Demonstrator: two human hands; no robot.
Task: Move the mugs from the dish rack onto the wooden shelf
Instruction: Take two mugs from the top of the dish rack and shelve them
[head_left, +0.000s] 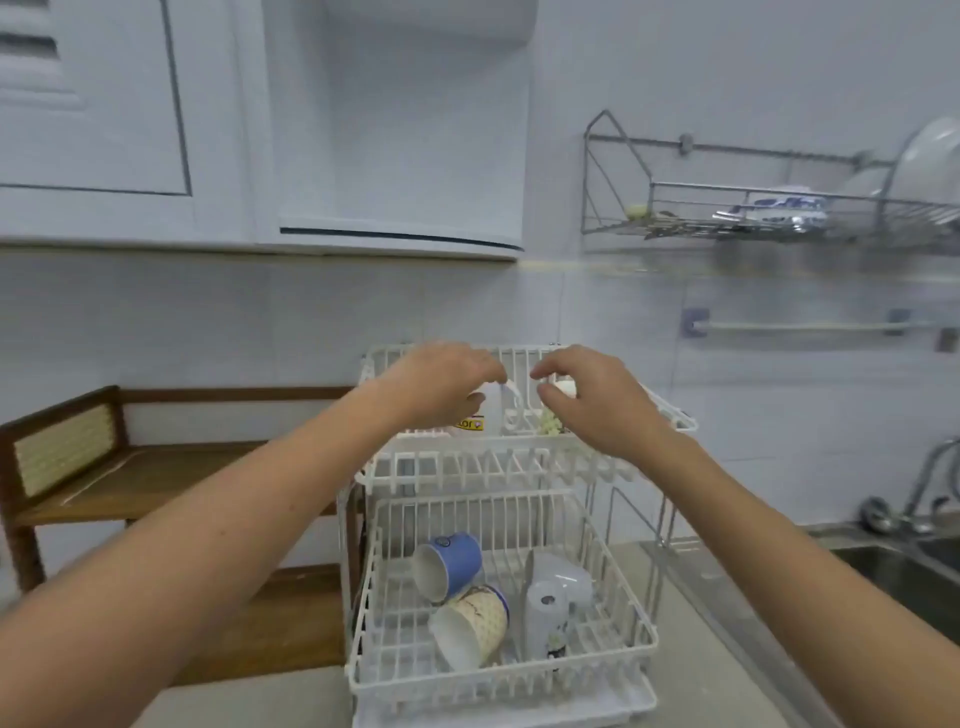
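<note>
A white two-tier dish rack (519, 467) stands on the counter. Its upper tier holds a white mug with a yellow label (480, 415) and a pale flowered mug (553, 423). My left hand (441, 384) arches over the labelled mug with its fingers curled down and apart. My right hand (592, 400) is at the flowered mug, thumb and fingers spread. Both mugs still rest in the rack. In the lower tier a blue mug (452, 564) and a cream patterned mug (470, 623) lie on their sides beside a white mug (543, 610). The wooden shelf (156, 478) stands to the left.
A metal wall rack (779, 218) with dishes hangs at upper right, with a towel bar (795, 326) below it. A sink and tap (924, 499) are at the right. White cabinets (208, 130) hang above the shelf. The counter (717, 649) runs in front.
</note>
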